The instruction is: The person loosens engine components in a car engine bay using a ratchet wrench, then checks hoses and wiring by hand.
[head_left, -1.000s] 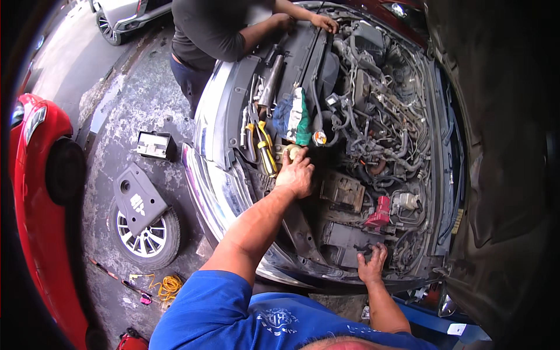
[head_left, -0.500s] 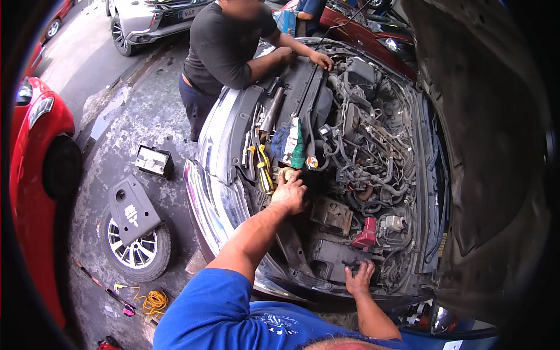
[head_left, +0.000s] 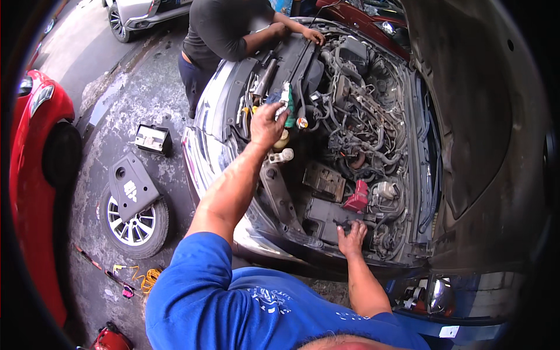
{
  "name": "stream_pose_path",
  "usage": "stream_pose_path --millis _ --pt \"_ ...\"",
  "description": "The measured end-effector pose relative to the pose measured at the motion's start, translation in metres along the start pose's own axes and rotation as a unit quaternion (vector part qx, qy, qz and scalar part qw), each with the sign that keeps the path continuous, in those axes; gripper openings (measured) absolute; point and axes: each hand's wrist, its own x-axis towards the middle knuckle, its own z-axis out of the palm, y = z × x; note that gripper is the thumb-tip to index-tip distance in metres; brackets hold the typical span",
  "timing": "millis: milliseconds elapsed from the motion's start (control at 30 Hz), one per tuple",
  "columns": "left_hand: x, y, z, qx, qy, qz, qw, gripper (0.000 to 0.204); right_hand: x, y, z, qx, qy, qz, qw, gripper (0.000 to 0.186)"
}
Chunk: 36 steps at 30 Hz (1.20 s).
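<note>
My left hand (head_left: 268, 125) reaches over the front of a car's engine bay. Its curled fingers close on the white part of a green and white cloth (head_left: 289, 114). Just below this hand are a yellowish round cap (head_left: 282, 140) and a pale reservoir neck (head_left: 281, 156). Yellow-handled pliers (head_left: 245, 111) are partly hidden behind the hand. My right hand (head_left: 352, 238) rests with fingers spread on the edge of a black box (head_left: 328, 219), near a red plastic cover (head_left: 356, 196).
A co-worker (head_left: 219, 35) leans on the car's front at the far side. The raised hood (head_left: 484, 116) stands on the right. On the floor to the left are a car battery (head_left: 153, 139), a wheel (head_left: 140, 230) under a grey cover (head_left: 133, 188), and yellow cord (head_left: 151, 280).
My left hand has moved from the yellowish cap up to the cloth, uncovering the reservoir neck. My right hand stays near the black box. The view has shifted.
</note>
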Motion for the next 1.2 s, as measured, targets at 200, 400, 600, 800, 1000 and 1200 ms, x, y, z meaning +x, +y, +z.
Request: stream_pose_path --millis 200,400,600,800,1000,1200 --pt "0.031 0.020 -0.054 -0.006 0.024 -0.007 1.000 0.024 0.000 -0.005 -0.003 -0.003 -0.014 0.035 0.999 0.049" --pt "0.004 0.027 -0.105 0.015 -0.005 -0.064 0.998 0.035 -0.001 -0.005 0.000 0.013 0.027 -0.010 0.999 0.048" --pt "-0.181 -0.019 -0.255 0.223 -0.124 -0.269 0.929 0.058 -0.006 0.001 -0.007 0.049 0.048 -0.014 0.998 0.049" --pt "-0.395 0.032 -0.465 0.315 -0.347 -0.756 0.456 0.069 -0.008 0.010 0.005 0.050 0.048 0.005 0.998 0.052" --pt "-0.395 0.066 -0.506 0.327 -0.172 -0.745 0.556 0.060 -0.011 0.008 0.008 0.053 0.028 0.015 0.998 0.056" --pt "-0.339 0.053 -0.446 0.299 -0.153 -0.656 0.676 0.063 -0.005 -0.004 0.002 0.061 0.015 0.016 0.998 0.056"
